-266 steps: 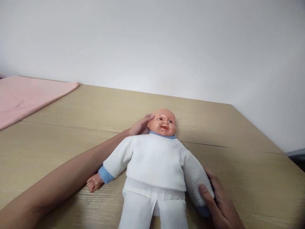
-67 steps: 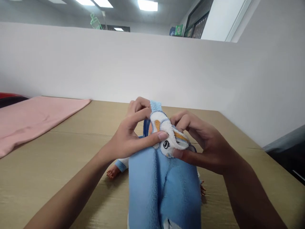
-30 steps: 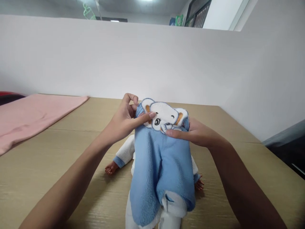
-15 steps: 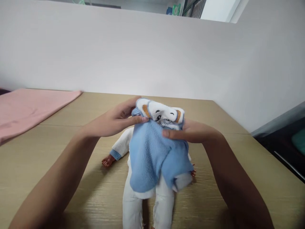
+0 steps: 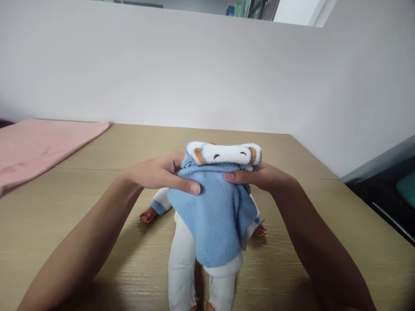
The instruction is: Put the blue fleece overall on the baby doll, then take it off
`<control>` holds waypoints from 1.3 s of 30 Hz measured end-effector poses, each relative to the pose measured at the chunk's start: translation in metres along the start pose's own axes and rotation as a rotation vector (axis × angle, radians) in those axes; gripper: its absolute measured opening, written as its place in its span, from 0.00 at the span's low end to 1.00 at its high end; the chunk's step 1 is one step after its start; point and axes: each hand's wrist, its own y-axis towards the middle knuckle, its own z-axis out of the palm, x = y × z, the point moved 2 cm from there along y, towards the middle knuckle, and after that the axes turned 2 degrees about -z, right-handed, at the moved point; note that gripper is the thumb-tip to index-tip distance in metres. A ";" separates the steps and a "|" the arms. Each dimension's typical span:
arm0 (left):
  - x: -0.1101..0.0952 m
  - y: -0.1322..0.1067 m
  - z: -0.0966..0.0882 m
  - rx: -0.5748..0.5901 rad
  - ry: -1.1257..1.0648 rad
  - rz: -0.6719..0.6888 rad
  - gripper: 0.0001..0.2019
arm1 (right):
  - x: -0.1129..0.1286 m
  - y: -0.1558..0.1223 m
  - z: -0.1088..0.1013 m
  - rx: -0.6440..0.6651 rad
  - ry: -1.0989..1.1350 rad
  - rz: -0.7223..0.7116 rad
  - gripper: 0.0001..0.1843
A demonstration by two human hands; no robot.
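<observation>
A baby doll (image 5: 181,259) in white fleece clothes lies on its back on the wooden table (image 5: 97,151). A blue fleece garment (image 5: 217,216) with a white elephant patch at its top is bunched over the doll's head and chest, hiding them. My left hand (image 5: 162,172) grips the garment's upper left side, thumb on the front. On the upper right side my right hand (image 5: 259,177) pinches the same garment. The doll's white trouser legs and both small hands show below the blue fabric.
A pink cloth (image 5: 39,147) lies spread at the table's far left. A white partition wall (image 5: 207,69) stands behind the table. The table's right edge drops to a dark area (image 5: 389,194) with something teal in it.
Earlier my hands lay on the doll in plain white clothes. Since then I have held the blue garment up and brought it down over the doll's head; the patch has tilted back.
</observation>
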 end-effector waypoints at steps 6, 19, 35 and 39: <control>0.006 -0.004 -0.003 -0.204 -0.133 0.065 0.20 | 0.000 -0.001 0.010 0.113 0.036 -0.006 0.46; 0.010 -0.003 0.000 0.176 -0.116 -0.062 0.29 | -0.007 0.001 0.002 0.087 0.061 -0.020 0.43; 0.013 0.000 0.000 0.119 -0.036 -0.051 0.26 | -0.042 0.008 -0.003 0.384 0.177 0.044 0.51; 0.014 0.003 0.007 0.167 -0.063 -0.083 0.25 | -0.035 0.009 -0.005 0.276 0.053 0.000 0.52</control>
